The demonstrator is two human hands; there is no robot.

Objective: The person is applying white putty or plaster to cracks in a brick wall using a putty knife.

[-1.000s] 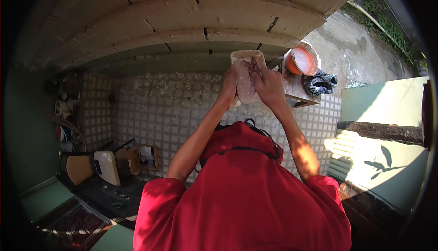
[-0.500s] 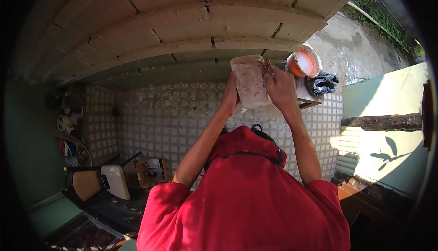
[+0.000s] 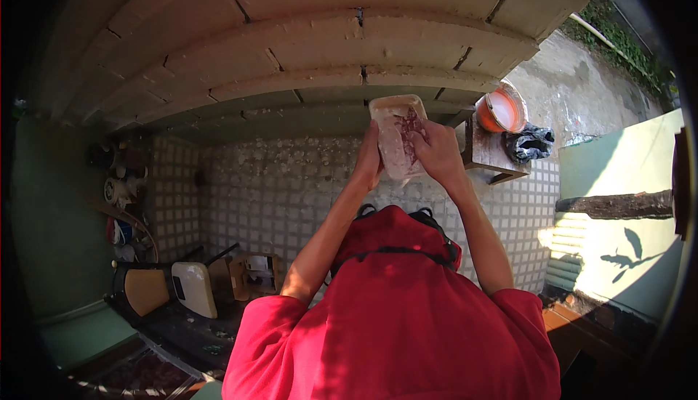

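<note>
In front of my chest I hold a shallow, whitish rectangular tray [image 3: 390, 146] with rounded corners and a smeared inside. My left hand [image 3: 368, 154] is closed on its left side. At the right side is my right hand [image 3: 438, 151], also closed on the tray, its thumb over the rim. A dark reddish patch lies inside the tray beside the right thumb. I cannot tell whether it is a stain or a thin material. The fingers under the tray are hidden.
A wall of large blocks [image 3: 313, 37] rises ahead. To the right, an orange bucket [image 3: 502, 109] of whitish liquid and a crumpled dark plastic bag [image 3: 529, 143] sit on a wooden bench [image 3: 483, 149]. A chair [image 3: 194, 289] and a cardboard box [image 3: 251, 276] stand at the lower left on tiled floor.
The tray has tilted so that more of its inside and the reddish patch show. My right hand has come lower along its side. The whole view has shifted slightly.
</note>
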